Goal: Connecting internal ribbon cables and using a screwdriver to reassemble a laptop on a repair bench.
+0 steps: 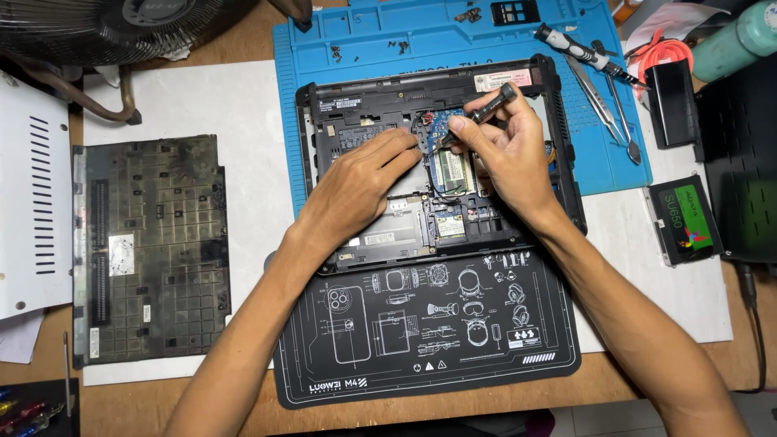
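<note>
An opened black laptop (340,113) lies bottom-up on a blue work mat (364,40), its boards and a green memory module (451,167) exposed. My right hand (506,150) grips a small black screwdriver (486,108), tip pointing down-left into the blue board area near the laptop's middle. My left hand (356,182) rests flat on the laptop's inside, fingertips beside the screwdriver tip.
The removed bottom cover (150,243) lies at the left on white paper. A black mat with white drawings (429,332) sits in front. Tweezers and another screwdriver (595,69) lie at the right, with a solid-state drive (686,218), a fan (97,24) at back left.
</note>
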